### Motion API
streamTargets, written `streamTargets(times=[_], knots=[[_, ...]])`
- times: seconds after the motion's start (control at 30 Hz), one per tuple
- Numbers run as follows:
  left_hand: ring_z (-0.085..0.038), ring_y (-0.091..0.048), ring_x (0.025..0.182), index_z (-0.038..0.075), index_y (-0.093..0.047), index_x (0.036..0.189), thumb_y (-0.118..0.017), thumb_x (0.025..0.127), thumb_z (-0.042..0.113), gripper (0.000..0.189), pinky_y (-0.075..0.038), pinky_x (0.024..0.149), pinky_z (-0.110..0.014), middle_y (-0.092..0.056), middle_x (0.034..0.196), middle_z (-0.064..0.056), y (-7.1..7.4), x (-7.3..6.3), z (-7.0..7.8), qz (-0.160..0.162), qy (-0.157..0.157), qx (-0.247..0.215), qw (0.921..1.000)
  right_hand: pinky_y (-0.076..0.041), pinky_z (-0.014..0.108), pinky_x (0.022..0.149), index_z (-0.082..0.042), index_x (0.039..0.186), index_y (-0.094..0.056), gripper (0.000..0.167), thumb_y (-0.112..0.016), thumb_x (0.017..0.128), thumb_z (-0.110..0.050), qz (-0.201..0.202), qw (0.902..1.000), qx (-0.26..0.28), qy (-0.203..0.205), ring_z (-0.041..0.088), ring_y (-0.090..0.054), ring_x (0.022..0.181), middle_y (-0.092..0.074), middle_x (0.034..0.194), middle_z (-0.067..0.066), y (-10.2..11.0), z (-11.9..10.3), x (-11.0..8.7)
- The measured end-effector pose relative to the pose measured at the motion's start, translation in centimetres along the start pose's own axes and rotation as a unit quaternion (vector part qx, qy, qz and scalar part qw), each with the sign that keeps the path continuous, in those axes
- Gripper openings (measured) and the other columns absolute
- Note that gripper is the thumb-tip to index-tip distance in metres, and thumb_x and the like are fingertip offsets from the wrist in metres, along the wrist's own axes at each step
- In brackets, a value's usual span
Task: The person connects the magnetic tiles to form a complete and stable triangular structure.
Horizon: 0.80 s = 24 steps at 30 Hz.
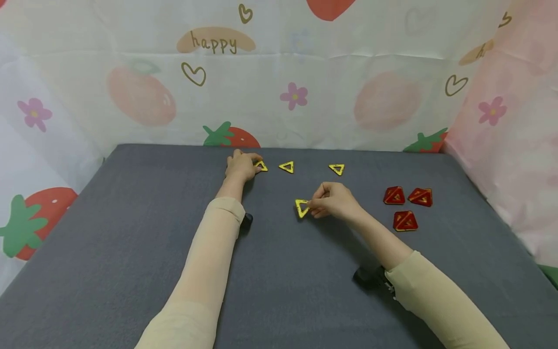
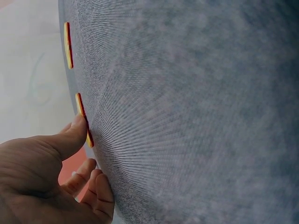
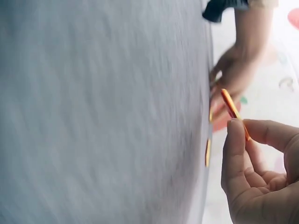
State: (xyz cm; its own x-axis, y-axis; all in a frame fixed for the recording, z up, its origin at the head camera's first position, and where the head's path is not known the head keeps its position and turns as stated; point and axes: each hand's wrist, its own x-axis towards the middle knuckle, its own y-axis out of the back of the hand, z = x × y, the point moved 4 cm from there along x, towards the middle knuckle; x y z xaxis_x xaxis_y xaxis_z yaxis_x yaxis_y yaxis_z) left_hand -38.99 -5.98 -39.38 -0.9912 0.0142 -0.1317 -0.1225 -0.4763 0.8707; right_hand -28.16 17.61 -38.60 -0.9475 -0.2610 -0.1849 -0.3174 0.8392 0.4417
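Note:
Near the table's far edge, my left hand (image 1: 240,166) has thumb and index finger around a small yellow triangle piece (image 1: 263,166) with a hollow centre. In the left wrist view my thumb lies against this triangle's edge, whose side shows red. My right hand (image 1: 335,201) pinches another yellow triangle piece (image 1: 301,208) between thumb and fingertips over the middle of the table. The right wrist view shows that held triangle piece (image 3: 230,105) edge-on and raised above the cloth. Two more yellow triangles, one left (image 1: 287,167) and one right (image 1: 337,169), lie along the back.
On the right lie three red faceted pieces with yellow lines: one (image 1: 394,195), a second (image 1: 420,197) and a third (image 1: 405,221) nearer. Grey cloth (image 1: 131,232) covers the table. A printed curtain (image 1: 270,63) stands behind and at both sides.

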Motion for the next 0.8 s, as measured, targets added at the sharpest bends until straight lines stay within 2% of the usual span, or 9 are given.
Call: streamTargets(times=[0.23, 0.6, 0.8], knots=[[-0.041, -0.035, 0.133, 0.026, -0.054, 0.142, -0.057, 0.1, 0.029, 0.042, -0.043, 0.104, -0.053, -0.032, 0.151, -0.019, -0.1, 0.1, 0.0, 0.004, 0.001, -0.006, 1.0, -0.061, 0.035, 0.072, -0.001, 0.114, -0.067, 0.025, -0.07, 0.091, -0.01, -0.029, 0.9988, 0.037, -0.013, 0.018, -0.073, 0.074, -0.075, 0.099, 0.019, -2.5, -0.8, -1.0], [-0.041, -0.036, 0.133, 0.026, -0.055, 0.142, -0.058, 0.1, 0.029, 0.042, -0.043, 0.105, -0.054, -0.033, 0.151, -0.02, 0.0, 0.2, -0.1, 0.007, -0.002, -0.001, 1.0, -0.061, 0.033, 0.064, -0.005, 0.1, -0.075, 0.014, -0.075, 0.087, -0.01, -0.022, 0.9979, 0.056, -0.026, 0.013, -0.07, 0.061, -0.076, 0.08, 0.012, -5.6, -0.7, -2.2], [-0.042, -0.035, 0.133, 0.026, -0.055, 0.141, -0.058, 0.1, 0.029, 0.041, -0.043, 0.105, -0.054, -0.032, 0.151, -0.02, 0.0, 0.1, -0.1, 0.007, -0.002, -0.007, 0.9999, -0.06, 0.032, 0.061, -0.008, 0.095, -0.076, 0.011, -0.077, 0.085, -0.014, -0.007, 0.9998, 0.018, -0.01, 0.013, -0.07, 0.06, -0.076, 0.077, 0.01, -6.2, -0.5, -2.6]])
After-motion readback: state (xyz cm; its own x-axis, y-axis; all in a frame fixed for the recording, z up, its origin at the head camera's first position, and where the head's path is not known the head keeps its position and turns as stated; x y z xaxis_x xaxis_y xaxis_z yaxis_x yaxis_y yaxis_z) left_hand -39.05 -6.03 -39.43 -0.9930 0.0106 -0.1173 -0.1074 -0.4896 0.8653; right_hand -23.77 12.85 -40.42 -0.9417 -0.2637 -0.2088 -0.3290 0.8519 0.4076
